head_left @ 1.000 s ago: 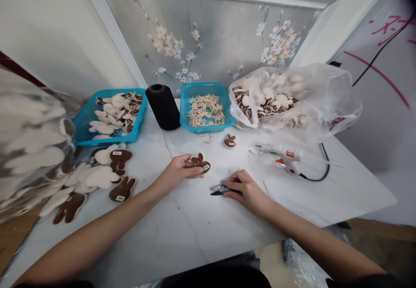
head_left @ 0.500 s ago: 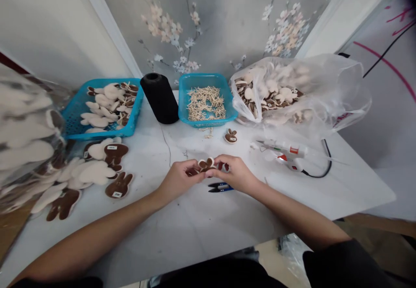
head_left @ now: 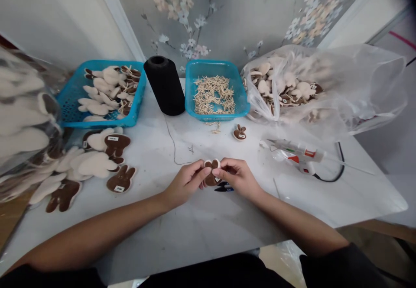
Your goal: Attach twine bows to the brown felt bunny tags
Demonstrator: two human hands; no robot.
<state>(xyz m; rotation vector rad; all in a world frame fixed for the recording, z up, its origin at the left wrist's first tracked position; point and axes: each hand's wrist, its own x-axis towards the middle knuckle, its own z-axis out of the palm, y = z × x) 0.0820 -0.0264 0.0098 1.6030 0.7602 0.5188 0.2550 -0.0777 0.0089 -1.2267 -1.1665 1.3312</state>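
Between my two hands is a brown and white plush bunny head, its two ears pointing away from me. My left hand pinches its left side near one ear, thumb on top. On the other side my right hand pinches the right ear area the same way. Fingers cover part of the piece. Just below lies a pair of thread snips, partly behind the right hand. Another small bunny head with a white label rests on the table farther back.
At the back stand a blue basket of plush pieces, a black thread cone and a blue tray holding short cream strips. A clear bag of plush pieces and a glue gun lie right. Loose bunny heads lie left.
Both hands have turned the bunny head so its brown face and label show more, and both thumbs now press near the ears. The camera view has shifted slightly.
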